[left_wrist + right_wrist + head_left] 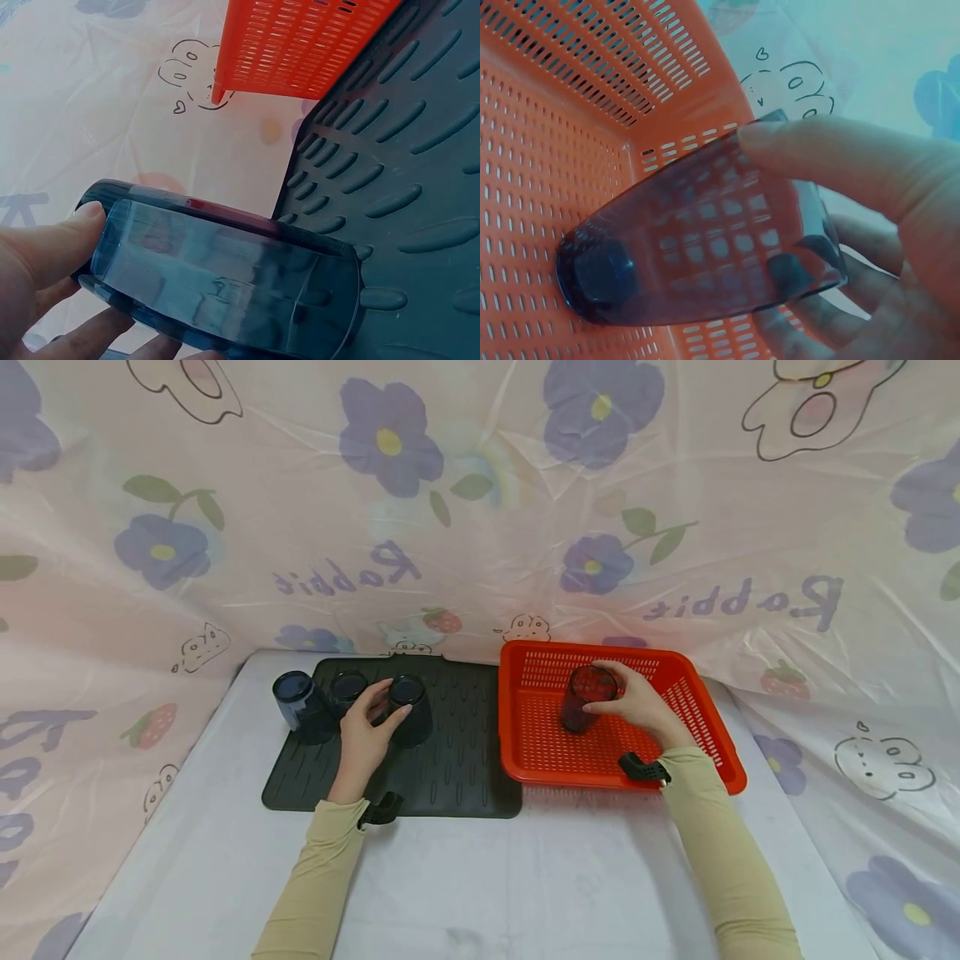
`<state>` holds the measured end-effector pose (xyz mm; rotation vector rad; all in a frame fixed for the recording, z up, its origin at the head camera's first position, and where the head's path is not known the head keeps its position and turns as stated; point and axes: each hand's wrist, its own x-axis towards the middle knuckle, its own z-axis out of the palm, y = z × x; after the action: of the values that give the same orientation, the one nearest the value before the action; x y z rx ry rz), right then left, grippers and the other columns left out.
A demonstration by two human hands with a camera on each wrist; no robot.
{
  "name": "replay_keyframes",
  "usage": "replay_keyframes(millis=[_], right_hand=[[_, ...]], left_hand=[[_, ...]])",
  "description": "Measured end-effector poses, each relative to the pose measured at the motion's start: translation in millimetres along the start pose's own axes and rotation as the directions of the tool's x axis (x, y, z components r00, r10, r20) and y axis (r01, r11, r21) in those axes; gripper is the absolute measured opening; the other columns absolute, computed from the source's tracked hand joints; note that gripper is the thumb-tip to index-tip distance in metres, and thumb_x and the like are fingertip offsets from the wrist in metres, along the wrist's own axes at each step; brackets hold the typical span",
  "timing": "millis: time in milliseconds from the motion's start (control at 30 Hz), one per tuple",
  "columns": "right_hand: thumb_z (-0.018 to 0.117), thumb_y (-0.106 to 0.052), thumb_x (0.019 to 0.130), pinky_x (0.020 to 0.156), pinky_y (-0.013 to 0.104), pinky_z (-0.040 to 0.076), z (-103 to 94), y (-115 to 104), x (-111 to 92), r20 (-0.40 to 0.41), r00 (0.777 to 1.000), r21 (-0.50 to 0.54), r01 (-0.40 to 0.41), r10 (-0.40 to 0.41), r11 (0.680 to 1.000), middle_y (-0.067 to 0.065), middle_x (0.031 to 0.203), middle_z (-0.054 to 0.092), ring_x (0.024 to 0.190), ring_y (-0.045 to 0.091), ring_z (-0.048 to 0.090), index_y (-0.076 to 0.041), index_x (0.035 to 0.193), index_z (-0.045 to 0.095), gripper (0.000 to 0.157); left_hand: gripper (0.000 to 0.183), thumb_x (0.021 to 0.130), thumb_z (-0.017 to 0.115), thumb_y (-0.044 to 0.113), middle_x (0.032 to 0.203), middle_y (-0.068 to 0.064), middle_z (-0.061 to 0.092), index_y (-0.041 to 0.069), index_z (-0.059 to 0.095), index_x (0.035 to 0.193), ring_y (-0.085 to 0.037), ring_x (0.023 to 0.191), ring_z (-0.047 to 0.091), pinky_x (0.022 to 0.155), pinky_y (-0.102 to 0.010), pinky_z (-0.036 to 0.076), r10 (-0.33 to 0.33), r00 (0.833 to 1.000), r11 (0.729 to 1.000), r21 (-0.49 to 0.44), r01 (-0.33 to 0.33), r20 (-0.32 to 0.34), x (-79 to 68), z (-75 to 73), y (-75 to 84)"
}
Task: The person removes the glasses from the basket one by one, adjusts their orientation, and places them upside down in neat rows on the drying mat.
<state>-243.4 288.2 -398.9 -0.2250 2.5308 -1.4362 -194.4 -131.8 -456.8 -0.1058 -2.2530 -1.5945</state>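
My left hand (363, 735) grips a dark tinted drinking glass (412, 714) near its top, thumb on one side and fingers on the other. This glass stands bottom up on the black drying mat (465, 760). Two more dark glasses stand on the mat by that hand: one at the far left (303, 706) and one just behind the fingers (347, 687). Over the red basket (517, 760), my right hand (641, 706) holds another tinted glass (705, 240) by its rim, between thumb and fingers. That glass is tilted, with its thick base down inside the basket.
The basket has slotted walls and stands against the mat's right edge. A white tabletop (480, 893) runs in front of both. Behind and at the sides hangs a pink printed sheet (480, 552). Each wrist wears a black strap (382, 808).
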Motion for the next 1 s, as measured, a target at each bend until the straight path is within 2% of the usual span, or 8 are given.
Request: replay_keyframes(millis=[267,500,767,1000], right_hand=[[0.084,-0.017,0.075,0.097,0.051,0.042,2.9,2,0,-0.005,1.0,0.009,0.012,-0.012,1.0,0.017,0.133,0.05,0.121,0.035,0.048,-0.012,0.143,0.041,0.081],[0.085,-0.019,0.073,0.095,0.052,0.043,6.3,2,-2,-0.019,1.0,0.004,0.0,0.0,1.0,0.017,0.135,0.049,0.12,0.035,0.048,-0.013,0.144,0.042,0.083],[0.087,-0.018,0.071,0.084,0.042,0.048,12.1,-3,-4,-0.05,0.999,-0.025,0.005,-0.006,1.0,0.019,0.123,0.058,0.106,0.032,0.058,-0.01,0.145,0.041,0.087],[0.087,-0.017,0.07,0.087,0.044,0.047,15.2,-4,-5,-0.053,0.998,-0.005,0.021,-0.021,1.0,0.018,0.127,0.056,0.11,0.032,0.056,-0.01,0.145,0.041,0.088]], left_hand=[[0.051,0.085,0.075,0.015,0.124,-0.015,0.059,0.01,0.057,0.132,-0.028,0.116,0.056,0.097,-0.042,0.046,-0.006,1.0,1.0,0.003,0.006,0.003,0.1,0.2,0.7],[0.051,0.085,0.075,0.015,0.124,-0.015,0.059,0.009,0.057,0.132,-0.028,0.115,0.056,0.098,-0.043,0.045,0.003,1.0,1.0,-0.002,-0.003,0.002,0.3,0.3,-0.9],[0.05,0.085,0.075,0.015,0.124,-0.015,0.059,0.009,0.057,0.131,-0.029,0.115,0.056,0.098,-0.044,0.045,-0.002,1.0,1.0,0.01,0.002,-0.001,0.0,0.0,1.7],[0.05,0.085,0.075,0.015,0.124,-0.015,0.059,0.009,0.057,0.131,-0.028,0.115,0.056,0.098,-0.044,0.045,-0.002,1.0,1.0,0.005,0.002,0.0,0.1,0.4,2.0]])
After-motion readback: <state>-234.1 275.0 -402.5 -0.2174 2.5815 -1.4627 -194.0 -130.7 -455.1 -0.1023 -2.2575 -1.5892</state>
